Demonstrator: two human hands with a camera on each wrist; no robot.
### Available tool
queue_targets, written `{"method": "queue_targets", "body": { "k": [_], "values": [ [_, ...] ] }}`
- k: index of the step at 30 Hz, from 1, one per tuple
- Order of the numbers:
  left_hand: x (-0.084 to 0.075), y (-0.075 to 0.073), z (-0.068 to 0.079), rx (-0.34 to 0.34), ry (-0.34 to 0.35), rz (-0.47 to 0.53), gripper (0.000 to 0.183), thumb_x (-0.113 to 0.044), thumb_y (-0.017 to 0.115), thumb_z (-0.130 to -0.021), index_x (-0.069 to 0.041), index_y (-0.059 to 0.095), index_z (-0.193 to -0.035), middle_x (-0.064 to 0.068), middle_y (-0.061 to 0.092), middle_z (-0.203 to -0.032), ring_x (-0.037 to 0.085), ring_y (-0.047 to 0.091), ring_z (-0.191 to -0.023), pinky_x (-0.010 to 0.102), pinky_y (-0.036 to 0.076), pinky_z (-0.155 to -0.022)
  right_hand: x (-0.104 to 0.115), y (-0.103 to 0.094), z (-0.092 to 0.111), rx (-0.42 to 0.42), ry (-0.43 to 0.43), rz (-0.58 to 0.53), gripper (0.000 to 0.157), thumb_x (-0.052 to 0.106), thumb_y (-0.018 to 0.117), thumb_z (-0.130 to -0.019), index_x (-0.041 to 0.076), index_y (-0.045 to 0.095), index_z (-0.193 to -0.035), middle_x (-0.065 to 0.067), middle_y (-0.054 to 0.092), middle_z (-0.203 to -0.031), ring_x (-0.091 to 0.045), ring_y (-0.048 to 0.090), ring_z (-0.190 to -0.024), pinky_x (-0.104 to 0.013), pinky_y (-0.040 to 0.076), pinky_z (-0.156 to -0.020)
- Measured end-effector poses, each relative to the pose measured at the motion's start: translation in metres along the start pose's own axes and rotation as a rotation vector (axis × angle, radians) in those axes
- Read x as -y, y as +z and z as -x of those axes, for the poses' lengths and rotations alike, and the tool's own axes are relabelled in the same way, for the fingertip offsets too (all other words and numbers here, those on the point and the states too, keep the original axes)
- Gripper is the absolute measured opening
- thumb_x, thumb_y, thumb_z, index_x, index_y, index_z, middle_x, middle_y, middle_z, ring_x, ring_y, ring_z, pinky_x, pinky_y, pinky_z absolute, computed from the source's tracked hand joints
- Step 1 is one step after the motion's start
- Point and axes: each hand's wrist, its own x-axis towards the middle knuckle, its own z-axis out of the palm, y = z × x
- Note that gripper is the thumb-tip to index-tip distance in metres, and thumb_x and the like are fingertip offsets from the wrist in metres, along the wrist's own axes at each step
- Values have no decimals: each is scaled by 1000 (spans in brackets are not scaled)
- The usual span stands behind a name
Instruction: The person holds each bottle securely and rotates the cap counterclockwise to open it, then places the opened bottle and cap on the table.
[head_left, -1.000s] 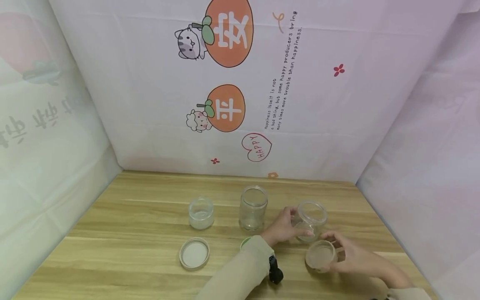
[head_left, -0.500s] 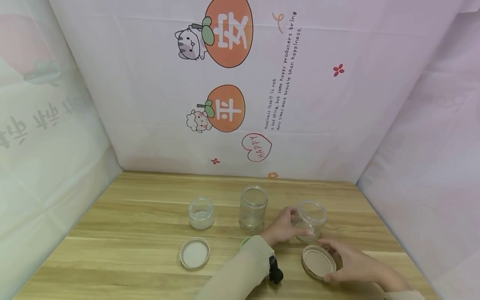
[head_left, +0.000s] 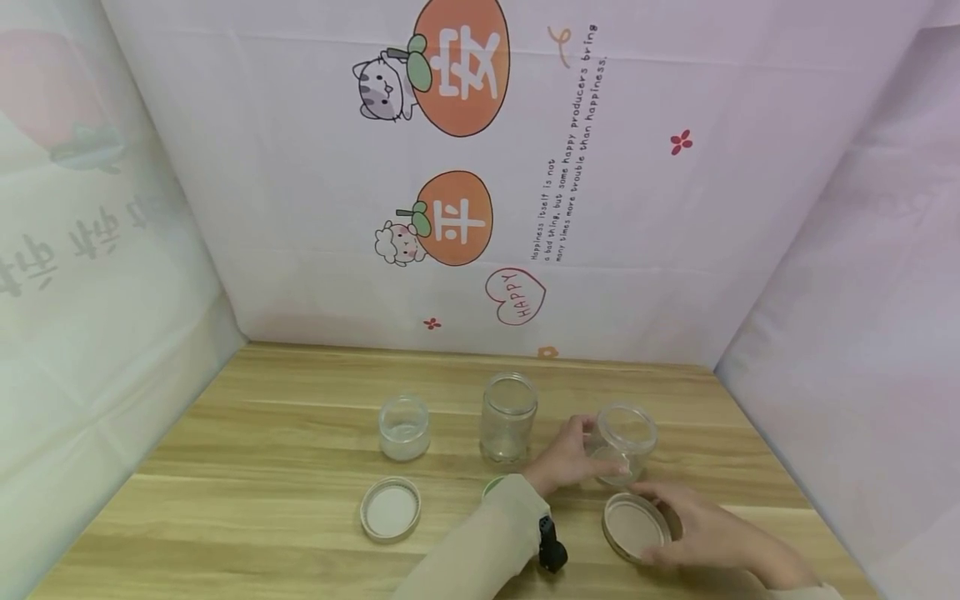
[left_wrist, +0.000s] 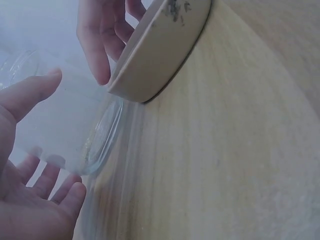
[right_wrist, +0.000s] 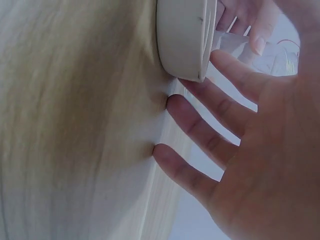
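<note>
My left hand (head_left: 566,457) is curled round a clear jar (head_left: 628,429) that stands upright and lidless on the right of the table. In the left wrist view, thumb and fingers lie on opposite sides of that jar (left_wrist: 65,120). Just in front of it a beige jar lid (head_left: 636,527) rests on the wood, its inner side up. My right hand (head_left: 705,529) is at the lid's right edge, thumb and forefinger at its rim. Seen from the right wrist, the fingers are spread and fairly straight beside the lid (right_wrist: 182,40), with lower fingertips at the tabletop.
A taller clear jar (head_left: 507,421) stands left of my left hand, and a short clear jar (head_left: 403,429) further left. Before the short one lies another upturned lid (head_left: 390,509). A green-edged round thing (head_left: 491,485) is mostly hidden by my left sleeve. Printed cloth walls (head_left: 622,275) enclose the table.
The beige lid, tilted in my right hand a second ago, has come down flat on the table, slightly nearer me. My left hand and its jar have stayed put.
</note>
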Motion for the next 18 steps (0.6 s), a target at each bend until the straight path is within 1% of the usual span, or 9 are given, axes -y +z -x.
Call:
{"method": "queue_targets", "body": {
  "k": [2, 4, 7, 12, 15, 18],
  "values": [
    [0, 0, 0, 6, 5, -3, 76, -27, 89, -78, -17, 45, -139, 0, 46, -137, 23, 49, -126, 41, 46, -100, 3, -3, 0, 21, 49, -8, 74, 40, 83, -82, 5, 52, -140, 4, 59, -121, -13, 56, -107, -38, 52, -84],
    [0, 0, 0, 13, 15, -11, 77, -28, 88, -78, -17, 45, -141, 0, 46, -138, 23, 49, -126, 40, 46, -100, 5, -5, -1, 34, 75, -13, 72, 40, 80, -85, 4, 52, -140, 4, 59, -121, -13, 57, -107, -41, 52, -85],
    [1, -2, 0, 27, 35, -47, 79, -30, 87, -80, -14, 43, -143, 3, 45, -140, 25, 49, -128, 40, 46, -101, 6, -7, -2, 43, 74, -24, 67, 39, 77, -89, 3, 52, -139, 2, 61, -121, -14, 58, -107, -42, 53, -85],
    [-3, -7, 5, 62, 72, -105, 78, -32, 85, -83, -9, 44, -145, 9, 43, -143, 30, 49, -130, 40, 45, -103, 7, -10, -6, 52, 76, -78, 55, 33, 71, -95, 3, 53, -138, -5, 62, -124, -17, 61, -105, -38, 55, -82],
    [-5, -10, 8, 92, 105, -114, 74, -31, 83, -84, -9, 47, -144, 12, 42, -145, 31, 48, -131, 40, 45, -103, 7, -12, -9, 51, 77, -110, 50, 29, 69, -97, 2, 54, -137, -10, 62, -125, -23, 62, -104, -38, 56, -80],
    [-4, -13, 8, 129, 169, -122, 64, -29, 81, -87, -13, 53, -142, 10, 47, -145, 31, 48, -132, 41, 44, -104, 8, -14, -12, 42, 72, -130, 47, 26, 68, -98, 1, 55, -135, -14, 62, -125, -28, 63, -103, -41, 57, -80]
  ]
}}
